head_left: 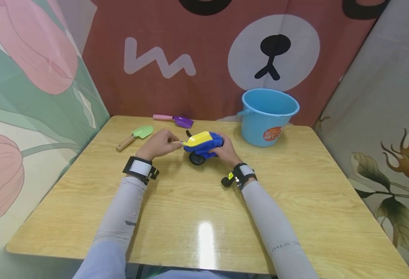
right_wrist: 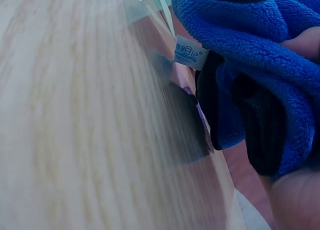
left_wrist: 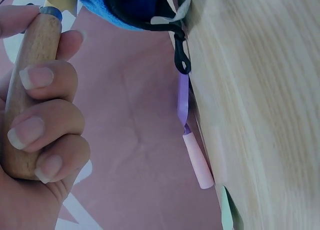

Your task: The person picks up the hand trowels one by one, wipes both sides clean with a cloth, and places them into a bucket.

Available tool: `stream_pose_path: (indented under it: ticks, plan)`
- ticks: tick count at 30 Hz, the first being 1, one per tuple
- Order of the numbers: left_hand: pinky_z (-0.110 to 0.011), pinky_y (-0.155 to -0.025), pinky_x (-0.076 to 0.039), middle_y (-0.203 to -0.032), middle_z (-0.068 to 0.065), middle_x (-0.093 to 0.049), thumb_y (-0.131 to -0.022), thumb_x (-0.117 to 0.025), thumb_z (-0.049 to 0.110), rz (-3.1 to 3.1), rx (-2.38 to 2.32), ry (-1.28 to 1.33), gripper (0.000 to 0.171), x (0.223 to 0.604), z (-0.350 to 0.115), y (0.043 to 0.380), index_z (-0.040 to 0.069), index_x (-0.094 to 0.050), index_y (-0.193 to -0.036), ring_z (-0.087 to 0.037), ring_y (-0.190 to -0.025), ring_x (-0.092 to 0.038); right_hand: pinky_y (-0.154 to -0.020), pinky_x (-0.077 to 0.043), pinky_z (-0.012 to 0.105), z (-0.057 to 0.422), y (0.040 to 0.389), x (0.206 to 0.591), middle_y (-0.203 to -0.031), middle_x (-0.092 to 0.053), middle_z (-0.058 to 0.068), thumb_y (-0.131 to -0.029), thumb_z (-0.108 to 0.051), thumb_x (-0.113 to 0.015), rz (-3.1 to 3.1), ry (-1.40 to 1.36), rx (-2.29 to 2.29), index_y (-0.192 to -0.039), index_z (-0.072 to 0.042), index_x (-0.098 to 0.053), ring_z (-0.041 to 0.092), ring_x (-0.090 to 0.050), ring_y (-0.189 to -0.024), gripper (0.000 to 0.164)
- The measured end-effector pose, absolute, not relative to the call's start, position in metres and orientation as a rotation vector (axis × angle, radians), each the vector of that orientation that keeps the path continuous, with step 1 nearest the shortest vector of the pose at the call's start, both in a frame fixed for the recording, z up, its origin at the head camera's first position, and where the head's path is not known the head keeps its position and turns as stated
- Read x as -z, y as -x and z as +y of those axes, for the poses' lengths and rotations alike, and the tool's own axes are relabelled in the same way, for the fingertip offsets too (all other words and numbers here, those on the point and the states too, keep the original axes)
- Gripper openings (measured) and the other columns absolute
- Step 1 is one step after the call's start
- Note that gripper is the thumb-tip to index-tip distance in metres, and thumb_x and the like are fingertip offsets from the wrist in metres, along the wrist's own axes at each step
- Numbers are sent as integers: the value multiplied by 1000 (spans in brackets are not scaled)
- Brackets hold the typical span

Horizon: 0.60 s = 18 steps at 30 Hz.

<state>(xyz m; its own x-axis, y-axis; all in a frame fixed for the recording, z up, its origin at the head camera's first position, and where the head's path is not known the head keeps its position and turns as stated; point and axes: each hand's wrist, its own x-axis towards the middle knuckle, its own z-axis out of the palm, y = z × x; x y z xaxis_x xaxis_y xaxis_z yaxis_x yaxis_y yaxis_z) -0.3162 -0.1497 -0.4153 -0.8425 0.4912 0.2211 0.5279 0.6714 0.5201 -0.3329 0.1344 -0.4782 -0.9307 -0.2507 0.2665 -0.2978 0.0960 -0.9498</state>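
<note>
My left hand [head_left: 159,145] grips the wooden handle [left_wrist: 37,65] of a small shovel with a yellow blade [head_left: 199,138], its fingers curled round the wood. Bunched in my right hand [head_left: 227,152] is a blue towel [head_left: 204,147] with black edging and a small white label [right_wrist: 191,53]. The yellow blade lies against the blue cloth, above the table. A black loop [left_wrist: 182,55] hangs from the towel in the left wrist view. Part of the blade is hidden in the left wrist view, and the right wrist view does not show it.
On the wooden table [head_left: 176,217], a green shovel [head_left: 142,132] with a wooden handle lies at the back left. Behind it is a purple shovel [head_left: 183,122] with a pink handle. A light blue bucket [head_left: 260,126] stands upright at the back right, near the patterned cloth backdrop.
</note>
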Motion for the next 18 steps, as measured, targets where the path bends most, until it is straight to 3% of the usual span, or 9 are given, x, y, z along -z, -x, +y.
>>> stream_pose_path:
  ticks: [10, 18]
  plan:
    - [-33, -59, -48, -94, -7, -76, -94, -69, 30, -2856, 864, 815, 28, 411, -159, 318, 6, -80, -104, -16, -65, -57, -107, -43, 40, 141, 335, 474, -130, -60, 21, -79, 7, -73, -2277, -509, -1984, -136, 4, -55, 27, -56, -118, 60]
    - [-35, -65, -53, -95, -8, -75, -94, -68, 30, -2823, 970, 751, 29, 407, -166, 314, 5, -79, -104, -19, -70, -62, -111, -40, 44, 171, 338, 457, -140, -56, 17, -82, -1, -73, -2353, -425, -1937, -143, -3, -52, 28, -51, -128, 64]
